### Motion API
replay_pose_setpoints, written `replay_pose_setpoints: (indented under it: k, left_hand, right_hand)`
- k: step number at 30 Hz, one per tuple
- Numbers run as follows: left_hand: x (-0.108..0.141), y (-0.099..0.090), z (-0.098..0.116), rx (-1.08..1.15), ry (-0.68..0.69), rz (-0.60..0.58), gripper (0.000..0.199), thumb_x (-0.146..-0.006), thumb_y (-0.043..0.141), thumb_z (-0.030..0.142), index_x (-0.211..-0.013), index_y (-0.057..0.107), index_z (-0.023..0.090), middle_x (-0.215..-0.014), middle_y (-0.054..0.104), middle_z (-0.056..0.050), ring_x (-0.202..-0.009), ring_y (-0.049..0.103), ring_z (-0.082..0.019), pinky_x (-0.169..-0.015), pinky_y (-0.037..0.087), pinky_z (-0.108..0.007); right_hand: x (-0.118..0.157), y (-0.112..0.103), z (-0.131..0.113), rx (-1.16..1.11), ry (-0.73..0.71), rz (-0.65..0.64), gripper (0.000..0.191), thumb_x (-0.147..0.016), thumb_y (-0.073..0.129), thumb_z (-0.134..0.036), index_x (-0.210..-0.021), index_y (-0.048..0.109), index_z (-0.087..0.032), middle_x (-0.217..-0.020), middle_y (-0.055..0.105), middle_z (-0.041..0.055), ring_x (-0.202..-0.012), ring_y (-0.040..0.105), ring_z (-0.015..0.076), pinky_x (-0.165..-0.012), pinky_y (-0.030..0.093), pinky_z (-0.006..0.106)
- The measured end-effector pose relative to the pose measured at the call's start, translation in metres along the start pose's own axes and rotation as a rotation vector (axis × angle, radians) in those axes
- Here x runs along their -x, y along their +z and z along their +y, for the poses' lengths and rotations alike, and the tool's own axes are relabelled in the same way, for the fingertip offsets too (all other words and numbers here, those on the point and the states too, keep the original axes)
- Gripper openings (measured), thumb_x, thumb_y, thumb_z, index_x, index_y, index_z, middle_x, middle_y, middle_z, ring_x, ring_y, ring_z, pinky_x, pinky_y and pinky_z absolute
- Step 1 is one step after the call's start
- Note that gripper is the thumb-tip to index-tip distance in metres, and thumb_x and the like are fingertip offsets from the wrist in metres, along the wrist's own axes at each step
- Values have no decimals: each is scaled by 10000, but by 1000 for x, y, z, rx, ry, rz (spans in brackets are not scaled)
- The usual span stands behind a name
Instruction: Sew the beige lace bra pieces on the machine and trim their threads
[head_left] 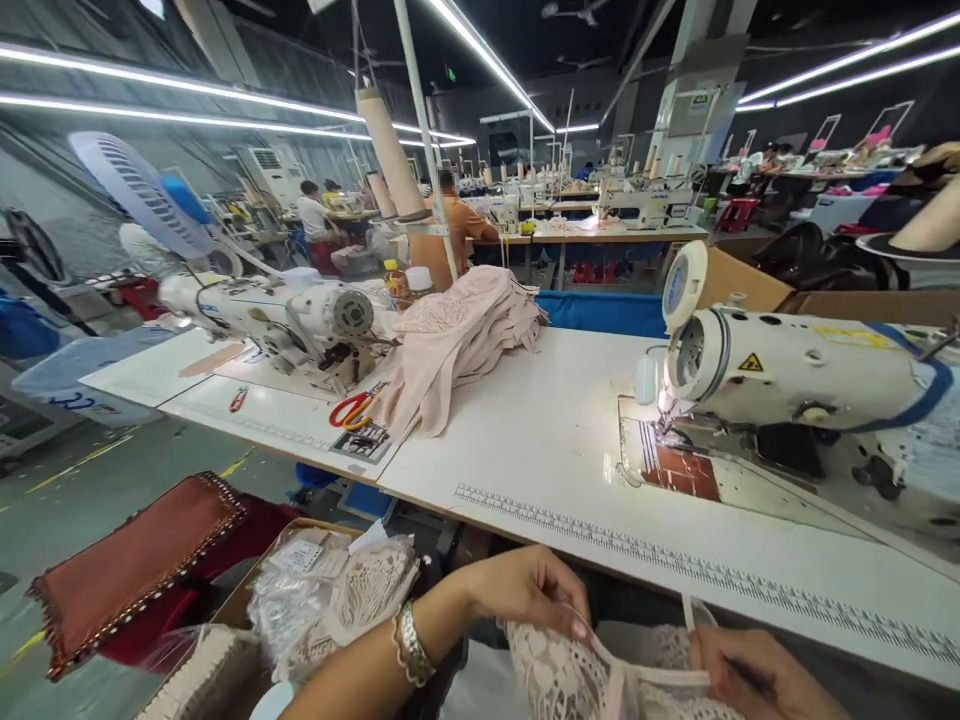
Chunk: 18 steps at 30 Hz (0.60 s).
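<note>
Lace garment [561, 668] held just off the near edge of the surface [555, 410], pinched in my left hand [531, 590] and gripped by my right hand [761, 668]. Risks: uneven pull could stretch its thin band [669, 677]; my bracelet [412, 645] could snag the lace.

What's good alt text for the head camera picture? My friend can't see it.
A person's left hand and right hand hold a pale lace garment in front of white tabletops. On them are two sewing machines, piled pinkish fabric and scissors.
</note>
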<state>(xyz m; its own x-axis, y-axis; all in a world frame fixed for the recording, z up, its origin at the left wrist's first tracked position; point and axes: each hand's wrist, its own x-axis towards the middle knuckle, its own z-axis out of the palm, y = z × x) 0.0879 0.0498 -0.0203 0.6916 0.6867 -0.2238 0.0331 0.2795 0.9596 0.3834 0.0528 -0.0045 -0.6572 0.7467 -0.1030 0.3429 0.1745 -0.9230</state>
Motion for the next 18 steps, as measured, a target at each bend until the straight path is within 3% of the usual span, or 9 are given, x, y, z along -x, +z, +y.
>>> replay_pose_setpoints:
  k: [6, 10, 14, 18]
  left_hand:
    - [4, 4, 5, 239, 183, 71, 503, -732, 860, 549, -621, 652, 104, -768, 618, -44, -720, 556, -130, -692, 420, -250]
    - [-1, 12, -13, 488, 142, 183, 596, -696, 875, 547, -522, 486, 130, -616, 505, 5, -588, 470, -98, -581, 344, -232]
    - [-9, 23, -24, 548, 114, 215, 725, -657, 848, 649, -487, 318, 185, -481, 340, 65, -463, 338, -60, -488, 251, -217]
    - [-11, 28, -21, 579, 83, 233, 752, -620, 869, 655, -501, 278, 206, -439, 302, 89, -397, 234, -28, -422, 167, -209]
  right_hand:
    - [-1, 0, -11, -251, -41, 14, 662, -842, 546, -785, -549, 370, -218, -568, 338, -35, -555, 327, 144, -554, 256, 300]
    - [-3, 8, 2, -457, -16, 99, 648, -809, 649, -733, -522, 370, -225, -529, 295, -49, -523, 297, 132, -537, 235, 300]
    - [-6, 18, 18, -700, -27, 120, 620, -838, 695, -629, -541, 337, -218, -513, 256, -68, -475, 239, 97, -475, 185, 273]
    - [-6, 21, 25, -807, 25, 92, 617, -812, 719, -635, -555, 336, -225, -489, 296, -66, -443, 246, 90, -444, 195, 271]
